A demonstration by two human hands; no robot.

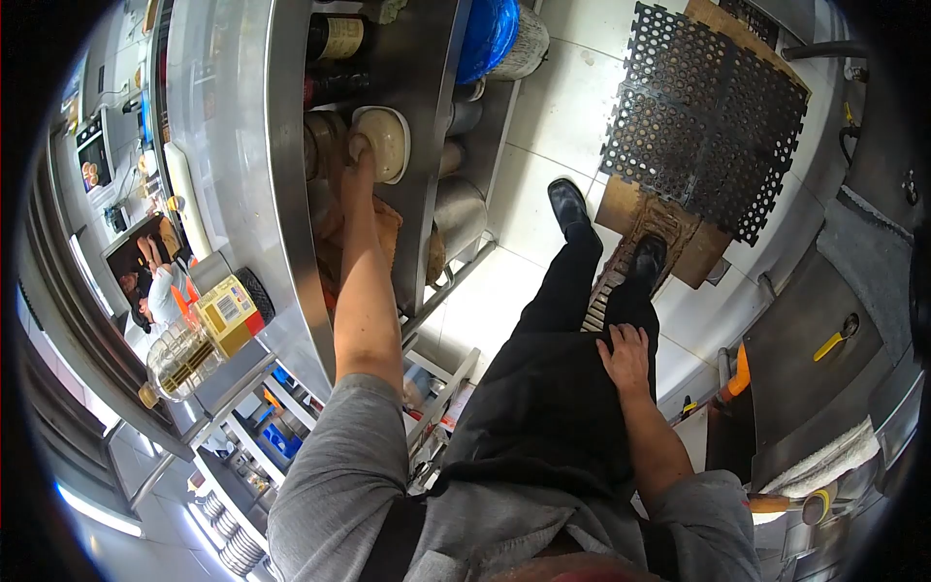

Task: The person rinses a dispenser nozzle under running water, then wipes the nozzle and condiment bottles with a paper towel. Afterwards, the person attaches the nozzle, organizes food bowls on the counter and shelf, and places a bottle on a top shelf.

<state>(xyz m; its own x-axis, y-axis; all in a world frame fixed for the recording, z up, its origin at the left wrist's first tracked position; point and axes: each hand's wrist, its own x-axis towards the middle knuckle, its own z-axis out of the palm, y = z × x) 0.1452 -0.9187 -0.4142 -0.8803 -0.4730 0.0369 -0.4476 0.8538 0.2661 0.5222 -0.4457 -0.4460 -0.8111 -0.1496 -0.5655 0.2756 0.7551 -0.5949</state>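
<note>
My left hand point(359, 163) reaches onto the shelf under the steel counter and is closed on the near edge of a pale, rounded container point(384, 144). The thumb lies over its rim. Brown, round vessels point(323, 145) stand beside it, and an orange-brown cloth point(385, 233) lies below on the same shelf. My right hand point(626, 357) rests on the black apron point(543, 407) over my thigh, its fingers spread and holding nothing.
Dark bottles point(339, 39) and a bucket with a blue rim point(487, 39) are at the top. A black perforated mat point(703, 116) lies on the floor. A plastic bottle point(179, 364) stands on the counter at left. Another person point(165, 291) is beyond it.
</note>
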